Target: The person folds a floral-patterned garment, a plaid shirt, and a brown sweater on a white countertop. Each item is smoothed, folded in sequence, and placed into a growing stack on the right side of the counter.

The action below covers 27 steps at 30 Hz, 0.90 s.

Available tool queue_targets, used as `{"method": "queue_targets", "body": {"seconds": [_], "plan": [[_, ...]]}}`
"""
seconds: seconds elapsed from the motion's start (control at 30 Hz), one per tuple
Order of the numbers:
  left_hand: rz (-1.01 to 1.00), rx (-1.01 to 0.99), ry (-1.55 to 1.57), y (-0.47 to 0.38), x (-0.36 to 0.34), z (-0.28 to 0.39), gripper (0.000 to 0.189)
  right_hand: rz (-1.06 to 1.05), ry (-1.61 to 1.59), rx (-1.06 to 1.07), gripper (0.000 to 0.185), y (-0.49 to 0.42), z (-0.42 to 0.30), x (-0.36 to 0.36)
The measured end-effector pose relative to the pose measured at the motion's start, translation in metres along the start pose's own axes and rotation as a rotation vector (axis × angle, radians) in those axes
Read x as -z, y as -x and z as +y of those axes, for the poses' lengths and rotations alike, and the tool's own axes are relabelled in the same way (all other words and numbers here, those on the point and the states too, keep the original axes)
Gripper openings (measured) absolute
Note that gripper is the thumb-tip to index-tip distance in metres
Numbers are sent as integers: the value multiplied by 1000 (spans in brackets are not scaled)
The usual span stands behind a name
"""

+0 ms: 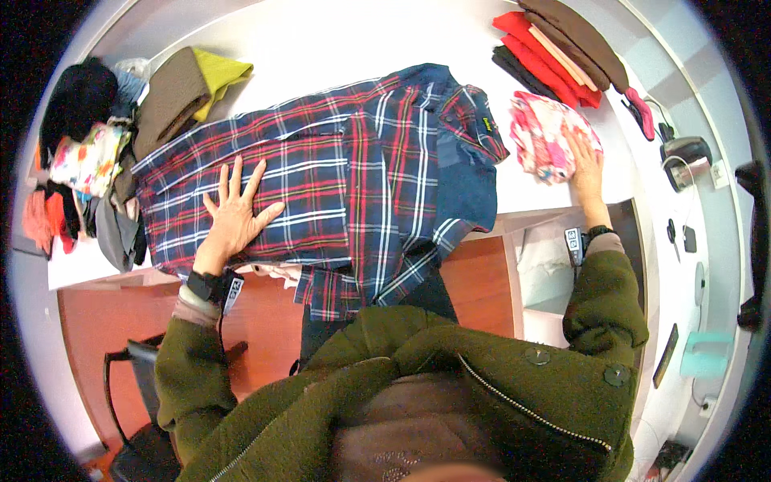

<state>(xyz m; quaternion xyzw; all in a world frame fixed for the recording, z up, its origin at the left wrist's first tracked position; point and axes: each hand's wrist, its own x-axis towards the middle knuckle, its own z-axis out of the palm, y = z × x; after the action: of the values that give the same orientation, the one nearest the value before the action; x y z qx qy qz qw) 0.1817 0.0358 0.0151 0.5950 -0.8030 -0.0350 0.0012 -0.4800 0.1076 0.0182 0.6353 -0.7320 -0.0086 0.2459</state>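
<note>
A navy, red and white plaid shirt (313, 181) lies spread across the white table, its collar to the right and one sleeve hanging over the near edge. My left hand (235, 217) rests on the shirt with fingers spread, palm down. At the right, my right hand (584, 162) lies on a folded pink, red and white patterned cloth (545, 135); whether its fingers grip the cloth cannot be told. Both wrists wear dark bands with small devices.
Folded red garments (542, 63) and a brown one (578, 36) are stacked at the back right. A brown folded cloth (174, 96), a yellow-green cloth (220, 78) and a heap of mixed clothes (90, 156) lie left. A black chair (144, 446) stands lower left.
</note>
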Motion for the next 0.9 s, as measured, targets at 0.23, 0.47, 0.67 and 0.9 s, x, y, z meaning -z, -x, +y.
{"method": "queue_targets", "body": {"seconds": [0.23, 0.47, 0.67, 0.9], "plan": [[-32, 20, -7, 1, 0, 0, 86, -90, -10, 81, 78, -26, -86, 86], [-29, 27, -3, 0, -1, 0, 87, -165, -777, 1066, 82, -17, -258, 155], [1, 23, -37, 0, -5, -1, 86, -150, -464, 1273, 78, 7, -303, 170], [3, 21, -24, 1, -4, 0, 87, 82, -367, 1429, 27, 11, -320, 158]]}}
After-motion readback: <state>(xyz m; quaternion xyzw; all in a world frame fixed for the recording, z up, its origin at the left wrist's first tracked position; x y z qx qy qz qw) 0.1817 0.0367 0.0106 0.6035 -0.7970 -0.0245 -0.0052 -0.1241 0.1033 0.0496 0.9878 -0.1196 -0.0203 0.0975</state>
